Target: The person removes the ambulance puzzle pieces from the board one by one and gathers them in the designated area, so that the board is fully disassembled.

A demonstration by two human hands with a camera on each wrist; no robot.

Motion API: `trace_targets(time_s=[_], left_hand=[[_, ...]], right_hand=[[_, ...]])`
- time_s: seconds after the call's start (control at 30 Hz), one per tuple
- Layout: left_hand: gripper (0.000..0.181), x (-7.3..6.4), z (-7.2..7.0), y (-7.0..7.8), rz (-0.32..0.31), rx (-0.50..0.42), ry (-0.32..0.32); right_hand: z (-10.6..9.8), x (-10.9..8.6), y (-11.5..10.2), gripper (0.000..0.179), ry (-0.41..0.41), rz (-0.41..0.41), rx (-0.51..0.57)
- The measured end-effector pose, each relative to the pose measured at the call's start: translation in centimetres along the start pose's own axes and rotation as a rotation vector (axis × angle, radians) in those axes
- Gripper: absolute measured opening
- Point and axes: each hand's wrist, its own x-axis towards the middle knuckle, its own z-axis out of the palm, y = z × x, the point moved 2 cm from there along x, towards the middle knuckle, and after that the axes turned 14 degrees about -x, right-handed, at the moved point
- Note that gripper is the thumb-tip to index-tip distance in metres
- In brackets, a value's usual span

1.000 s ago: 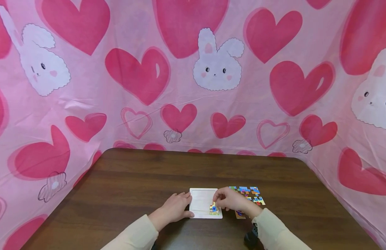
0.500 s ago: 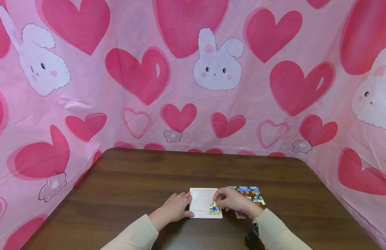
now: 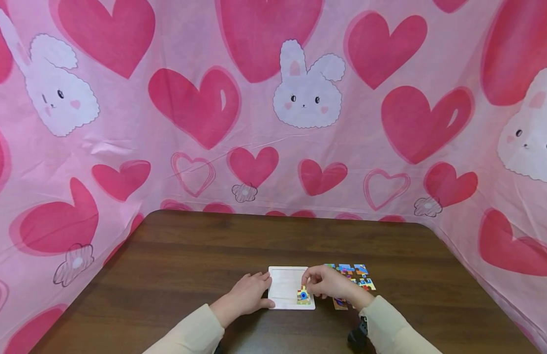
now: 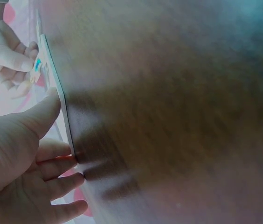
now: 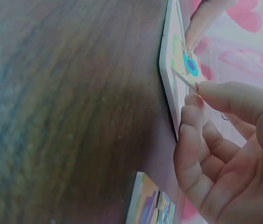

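A white puzzle tray (image 3: 283,285) lies on the table before me. My left hand (image 3: 248,294) rests at its left side, thumb near the front corner and fingers along the edge; in the left wrist view these fingers look straight and loose. My right hand (image 3: 330,284) pinches a puzzle piece (image 3: 303,296), yellow with a blue circle, between thumb and index finger. That piece sits at the tray's front right corner and appears slightly tilted in the right wrist view, with one edge (image 5: 190,70) raised near the thumb. My right fingers partly hide it.
Several loose puzzle pieces (image 3: 361,269) lie to the right of the tray, partly covered by my right hand and forearm. The brown wooden table (image 3: 202,250) is bounded by pink cloth (image 3: 264,132) printed with hearts and rabbits.
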Motion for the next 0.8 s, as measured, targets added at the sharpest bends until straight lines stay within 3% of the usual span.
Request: trace_targets(time_s=[0.43, 0.8], left_hand=[[0.060, -0.02, 0.02, -0.06, 0.004, -0.003, -0.003], [0.059, -0.10, 0.09, -0.11, 0.054, 0.045, 0.034]], right_hand=[[0.05, 0.06, 0.09, 0.007, -0.003, 0.001, -0.013], [-0.85, -0.26, 0.62, 0.010, 0.026, -0.043, 0.014]])
